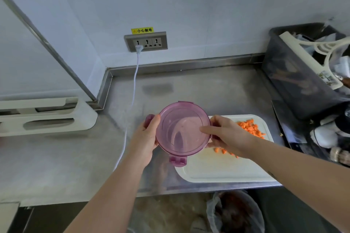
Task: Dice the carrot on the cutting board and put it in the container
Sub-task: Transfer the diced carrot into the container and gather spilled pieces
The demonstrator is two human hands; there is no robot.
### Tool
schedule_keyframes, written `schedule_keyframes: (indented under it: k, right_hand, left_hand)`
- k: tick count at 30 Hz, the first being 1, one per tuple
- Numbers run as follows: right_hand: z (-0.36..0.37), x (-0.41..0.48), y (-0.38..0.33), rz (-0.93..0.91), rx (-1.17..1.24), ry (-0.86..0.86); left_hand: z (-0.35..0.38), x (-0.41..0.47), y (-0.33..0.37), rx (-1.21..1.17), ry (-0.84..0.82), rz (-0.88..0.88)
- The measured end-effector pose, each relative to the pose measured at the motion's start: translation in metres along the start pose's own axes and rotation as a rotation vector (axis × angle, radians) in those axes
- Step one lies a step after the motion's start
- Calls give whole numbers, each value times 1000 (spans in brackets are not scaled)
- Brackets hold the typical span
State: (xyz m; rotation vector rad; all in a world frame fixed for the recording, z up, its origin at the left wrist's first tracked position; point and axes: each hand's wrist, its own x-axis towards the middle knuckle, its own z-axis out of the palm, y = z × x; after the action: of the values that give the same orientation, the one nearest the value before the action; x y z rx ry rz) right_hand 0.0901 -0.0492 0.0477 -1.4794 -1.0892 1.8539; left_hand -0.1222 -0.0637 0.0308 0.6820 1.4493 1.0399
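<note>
I see a dull steel bench (208, 89) carrying a smooth white cutting board (217, 168) with rounded corners. Over its left end I hold a round, translucent purple container (181, 128) with clip tabs, my left hand (147, 138) and right hand (227, 134) gripping opposite sides with curled fingers. Small orange carrot dice (250, 127) lie heaped on the board's far right.

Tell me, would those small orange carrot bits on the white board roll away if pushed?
Probably slide, not roll: the diced carrot looks like small blocky pieces in a loose heap. They would likely scatter, since a few strays already lie apart near the right hand. The cutting board looks smooth, so sweeping them should be easy.
</note>
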Motion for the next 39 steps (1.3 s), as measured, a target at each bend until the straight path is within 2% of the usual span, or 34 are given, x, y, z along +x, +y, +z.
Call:
schedule_keyframes:
  k: [2,5,9,11,15,20,24,26,28,30,32,33,35,37,39]
  right_hand:
    - [-4,-2,1,19,-26,-14]
    - [-5,-4,-1,3,-108,-12]
    - [3,1,-15,-156,-644,19]
    - [4,8,-26,-226,-772,68]
    - [6,34,-44,-279,-838,91]
    - [29,60,-21,-166,-723,-86]
    - [49,65,-3,-58,-651,-219]
    - [56,65,3,-18,-607,-255]
    - [62,66,6,8,-544,-255]
    - [66,67,6,-55,-646,-193]
    - [66,67,3,-160,-827,-117]
    - [64,65,1,-190,-841,-104]
    - [59,63,-3,-153,-694,-157]
    - [53,61,-9,-41,-455,-234]
    - [47,63,-16,23,-359,-254]
  left_hand:
    - [-1,2,1,164,55,65]
    - [-1,6,13,571,87,204]
    - [14,14,45,786,-88,295]
    - [20,19,58,722,-144,239]
    - [13,38,68,433,-152,98]
    - [-22,49,37,256,-30,-116]
    - [-43,42,3,157,67,-138]
    - [-50,42,-5,218,123,-81]
    - [-55,44,-9,390,170,-5]
    - [-58,45,-9,513,223,53]
    - [-59,44,-8,529,250,91]
    - [-58,42,-6,529,245,101]
    - [-57,41,0,502,195,82]
    - [-54,39,7,333,90,47]
    - [-53,39,16,184,3,-24]
